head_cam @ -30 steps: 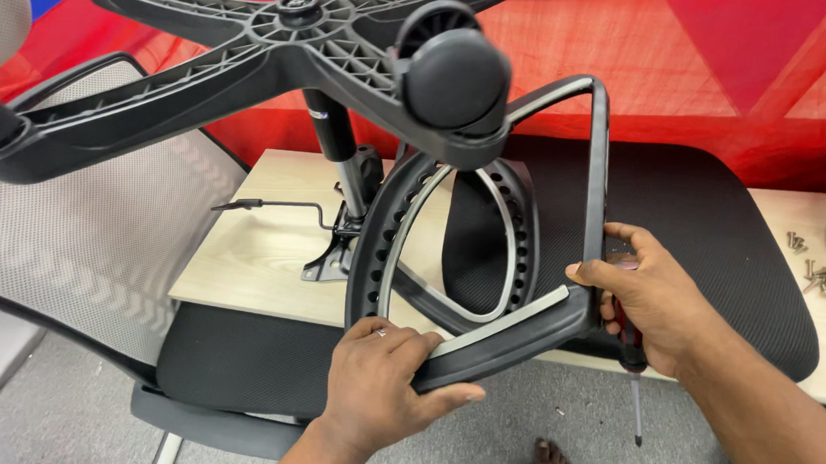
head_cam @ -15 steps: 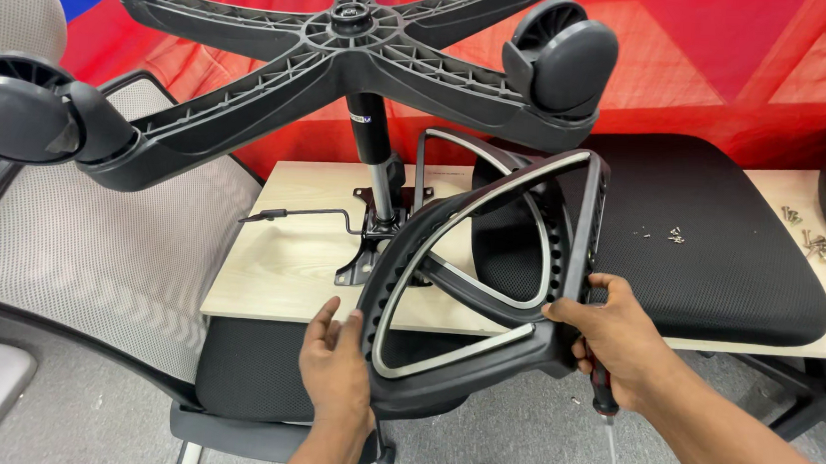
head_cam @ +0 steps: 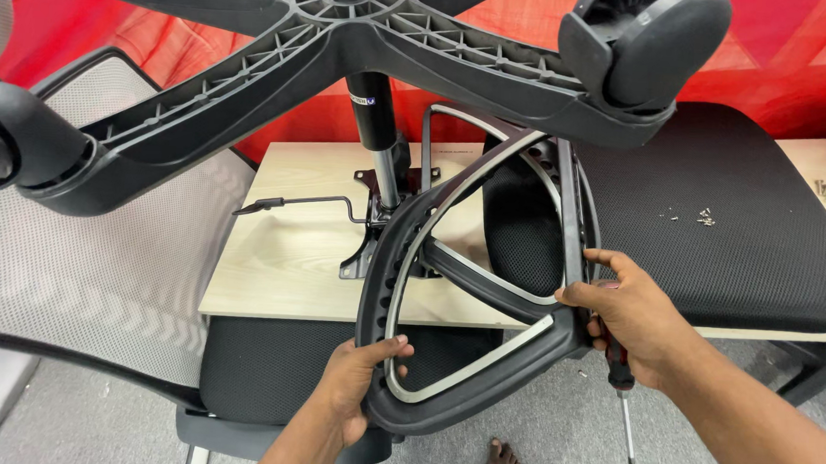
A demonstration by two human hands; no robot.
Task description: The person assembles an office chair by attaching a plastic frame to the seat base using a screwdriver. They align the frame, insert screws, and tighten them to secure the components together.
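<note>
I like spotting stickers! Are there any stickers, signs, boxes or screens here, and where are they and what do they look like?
Small round sticker: on the black gas cylinder under the black star-shaped chair base, whitish with a dark mark, too small to make out.
Red backdrop: cloth-like sheet behind the pale wooden table, with a blue patch at top left; no marks on it can be made out.
No boxes or screens in view.

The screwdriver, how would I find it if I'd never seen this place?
Start at the big black curved plastic frame near the wooden table's front edge. The right hand grips its right side. The thin red-and-black-handled screwdriver pokes down beneath that hand, the only metal-tipped tool there.
</note>
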